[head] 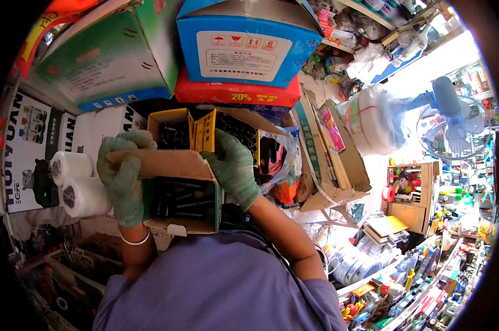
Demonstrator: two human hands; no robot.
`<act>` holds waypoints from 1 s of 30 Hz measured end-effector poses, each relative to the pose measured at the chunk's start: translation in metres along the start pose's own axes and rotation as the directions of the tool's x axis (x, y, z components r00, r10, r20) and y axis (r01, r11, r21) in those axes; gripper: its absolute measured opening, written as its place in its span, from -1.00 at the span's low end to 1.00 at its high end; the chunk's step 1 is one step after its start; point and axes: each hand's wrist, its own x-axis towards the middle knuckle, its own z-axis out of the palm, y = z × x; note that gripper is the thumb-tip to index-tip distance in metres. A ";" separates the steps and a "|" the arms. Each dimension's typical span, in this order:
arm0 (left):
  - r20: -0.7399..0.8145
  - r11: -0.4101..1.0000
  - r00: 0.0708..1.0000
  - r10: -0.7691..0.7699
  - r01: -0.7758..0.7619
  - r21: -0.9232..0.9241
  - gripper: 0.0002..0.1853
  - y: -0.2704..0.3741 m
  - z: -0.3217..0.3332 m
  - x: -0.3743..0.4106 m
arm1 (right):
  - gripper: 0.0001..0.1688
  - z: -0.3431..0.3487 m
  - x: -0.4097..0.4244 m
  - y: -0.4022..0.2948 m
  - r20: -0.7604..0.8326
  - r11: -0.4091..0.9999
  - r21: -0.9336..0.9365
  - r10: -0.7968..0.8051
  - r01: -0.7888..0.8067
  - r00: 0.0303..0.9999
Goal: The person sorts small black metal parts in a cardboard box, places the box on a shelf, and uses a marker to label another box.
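Green-knit gloves cover both hands. My left hand (pixel 127 178) pinches the raised brown flap (pixel 170 163) of a small open cardboard box (pixel 183 225) in front of my chest. Inside that box lie several black cylindrical parts (pixel 181 202). My right hand (pixel 235 167) is at the flap's right corner, its fingers curled beside a yellow printed box flap (pixel 204 132); what they grip is partly hidden. Just beyond, an open yellow box (pixel 168 116) contains black round parts, and hollow black tube-like pieces (pixel 237 132) stand packed to its right.
White plastic-film rolls (pixel 84 196) stand at the left. Large green-and-white (pixel 104 62) and blue (pixel 245 45) cartons rise behind, above a red box (pixel 237 91). To the right are a carton with wooden sticks (pixel 332 153), a wrapped roll (pixel 375 120) and a fan (pixel 452 120).
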 end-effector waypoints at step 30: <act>0.415 0.971 0.897 -0.155 0.061 0.232 -0.49 -0.007 -0.033 -0.070 | -0.62 0.046 0.026 -0.117 0.362 0.670 -0.255 -0.602 0.697 0.711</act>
